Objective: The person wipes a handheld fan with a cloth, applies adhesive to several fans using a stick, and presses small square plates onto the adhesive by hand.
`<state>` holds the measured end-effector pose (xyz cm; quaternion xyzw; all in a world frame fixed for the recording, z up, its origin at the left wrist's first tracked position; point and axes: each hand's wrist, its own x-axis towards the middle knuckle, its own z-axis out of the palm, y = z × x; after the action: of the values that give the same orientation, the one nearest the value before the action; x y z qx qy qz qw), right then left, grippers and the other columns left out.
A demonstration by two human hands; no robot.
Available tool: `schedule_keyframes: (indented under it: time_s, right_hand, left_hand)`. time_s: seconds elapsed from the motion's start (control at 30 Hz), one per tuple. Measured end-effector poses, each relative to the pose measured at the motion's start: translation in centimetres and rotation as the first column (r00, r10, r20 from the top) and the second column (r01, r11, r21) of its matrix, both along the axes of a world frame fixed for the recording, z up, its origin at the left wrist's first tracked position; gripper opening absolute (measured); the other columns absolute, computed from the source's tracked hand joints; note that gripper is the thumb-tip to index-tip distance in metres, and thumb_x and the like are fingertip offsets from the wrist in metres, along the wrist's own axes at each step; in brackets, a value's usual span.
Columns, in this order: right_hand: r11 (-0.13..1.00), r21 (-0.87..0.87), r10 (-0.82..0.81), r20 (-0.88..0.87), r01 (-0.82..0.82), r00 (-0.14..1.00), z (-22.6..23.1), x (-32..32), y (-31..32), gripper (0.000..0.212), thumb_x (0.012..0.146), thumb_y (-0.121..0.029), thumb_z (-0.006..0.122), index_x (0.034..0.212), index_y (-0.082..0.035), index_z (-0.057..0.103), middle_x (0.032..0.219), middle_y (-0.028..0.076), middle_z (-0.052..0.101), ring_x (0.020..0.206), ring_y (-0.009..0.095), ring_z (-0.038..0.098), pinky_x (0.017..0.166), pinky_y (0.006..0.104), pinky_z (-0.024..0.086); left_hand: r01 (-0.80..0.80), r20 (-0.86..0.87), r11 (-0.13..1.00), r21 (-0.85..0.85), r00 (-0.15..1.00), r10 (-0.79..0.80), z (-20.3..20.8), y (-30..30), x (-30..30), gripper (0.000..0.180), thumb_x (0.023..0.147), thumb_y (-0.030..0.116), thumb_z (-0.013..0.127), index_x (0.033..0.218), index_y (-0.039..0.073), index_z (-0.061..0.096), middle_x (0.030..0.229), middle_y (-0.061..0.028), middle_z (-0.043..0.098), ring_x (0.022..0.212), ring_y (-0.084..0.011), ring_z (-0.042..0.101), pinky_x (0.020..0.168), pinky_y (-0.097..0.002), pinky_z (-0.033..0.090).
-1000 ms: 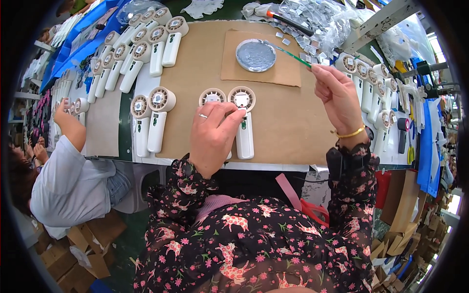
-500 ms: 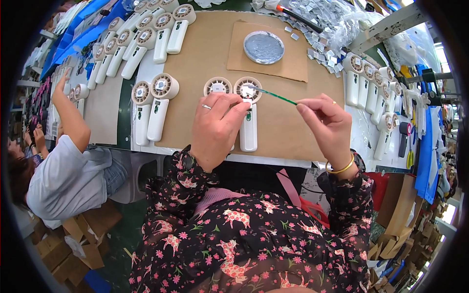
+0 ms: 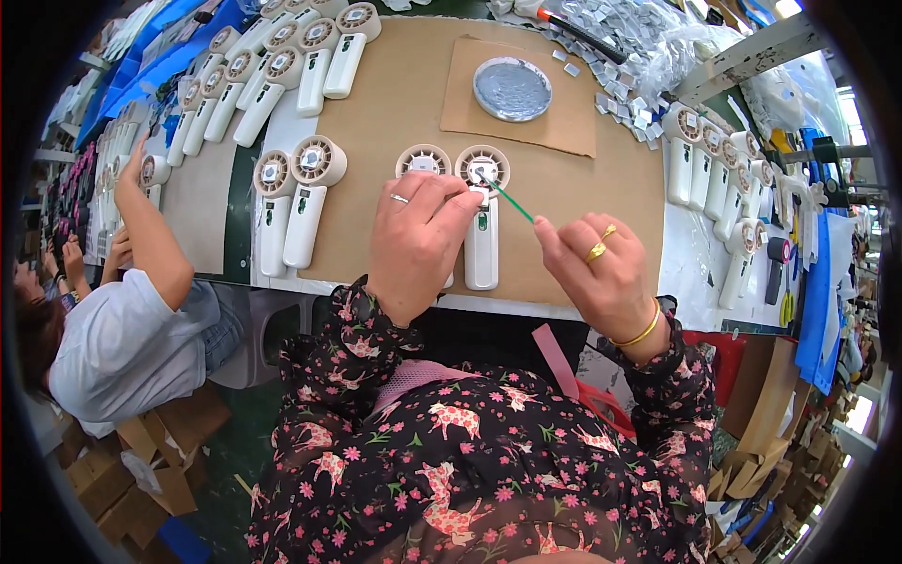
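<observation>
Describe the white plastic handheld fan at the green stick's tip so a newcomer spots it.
Over the brown paper sheet, find the left hand. Just to its right lies a white plastic handheld fan with a round beige head. Unlike the similar fan partly hidden by that hand, it has a thin green stick from the right hand reaching its head.

On my remote feed I counted two white fans [image 3: 482,249] at the left hand [image 3: 413,237], two more fans [image 3: 305,226] left of it, one green stick [image 3: 512,201] in the right hand [image 3: 599,268], and beyond both, one round dish [image 3: 512,89] on one cardboard sheet [image 3: 564,139]; farther fans [image 3: 218,110] overlapped, uncounted.
</observation>
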<state>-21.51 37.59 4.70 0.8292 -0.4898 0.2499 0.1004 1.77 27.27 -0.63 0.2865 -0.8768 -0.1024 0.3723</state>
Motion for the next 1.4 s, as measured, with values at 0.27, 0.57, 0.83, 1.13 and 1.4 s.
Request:
schedule_keyframes:
  time_s: [0.27, 0.57, 0.83, 1.13, 1.4]
  right_hand:
    - [0.998, 0.034, 0.061, -0.08, -0.058, 0.995, 0.7, 0.4, 0.3, 0.043, 0.078, 0.006, 0.083, 0.121, 0.004, 0.075, 0.087, 0.006, 0.055, 0.075, 0.021, 0.062, 0.066, 0.0371, 0.052]
    - [0.998, -0.061, -0.019, 0.052, 0.022, 0.998, 0.1, -0.1, 0.2, 0.041, 0.074, 0.008, 0.086, 0.114, 0.002, 0.078, 0.087, 0.005, 0.054, 0.071, 0.021, 0.059, 0.065, 0.0373, 0.051]
    - [0.998, -0.056, -0.025, 0.112, 0.032, 0.993, -0.5, -0.5, -0.2, 0.035, 0.077, 0.009, 0.087, 0.11, 0.001, 0.079, 0.086, 0.005, 0.055, 0.07, 0.021, 0.059, 0.062, 0.0362, 0.049]
    - [0.995, -0.069, -0.06, 0.245, 0.079, 0.968, -0.9, -0.4, 0.0, 0.032, 0.078, 0.01, 0.088, 0.107, 0.0, 0.08, 0.082, 0.005, 0.058, 0.066, 0.021, 0.058, 0.058, 0.0353, 0.047]
    - [0.997, -0.056, -0.038, 0.27, 0.055, 0.962, -0.5, -0.3, 0.5, 0.031, 0.077, 0.01, 0.088, 0.105, 0.0, 0.08, 0.082, 0.004, 0.059, 0.065, 0.02, 0.057, 0.057, 0.0349, 0.045]
  left_hand:
    - [-0.003, 0.003, 1.0, -0.004, 1.0, 0.003, 0.1, -0.1, 0.0, 0.023, 0.09, 0.006, 0.082, 0.112, 0.009, 0.079, 0.11, -0.0021, 0.074, 0.106, -0.0248, 0.068, 0.091, -0.0407, 0.048]
    - [-0.002, 0.005, 1.0, -0.001, 1.0, 0.002, -0.1, -0.3, 0.3, 0.023, 0.09, 0.006, 0.083, 0.112, 0.009, 0.079, 0.109, -0.0024, 0.074, 0.104, -0.0245, 0.069, 0.09, -0.0405, 0.048]
    - [-0.011, 0.001, 1.0, -0.005, 1.0, 0.011, -0.1, -0.5, 0.1, 0.021, 0.09, 0.006, 0.084, 0.11, 0.009, 0.079, 0.108, -0.0016, 0.075, 0.102, -0.0236, 0.069, 0.089, -0.0404, 0.048]
    - [-0.025, -0.025, 1.0, -0.009, 0.999, 0.024, 0.1, -0.6, 0.1, 0.019, 0.09, 0.007, 0.084, 0.107, 0.009, 0.077, 0.105, -0.0019, 0.074, 0.099, -0.024, 0.069, 0.089, -0.0407, 0.048]
    - [-0.063, -0.043, 0.998, -0.009, 0.997, 0.063, 0.5, -0.8, 0.1, 0.017, 0.087, 0.008, 0.086, 0.099, 0.009, 0.075, 0.1, -0.0029, 0.073, 0.095, -0.0255, 0.068, 0.089, -0.0415, 0.049]
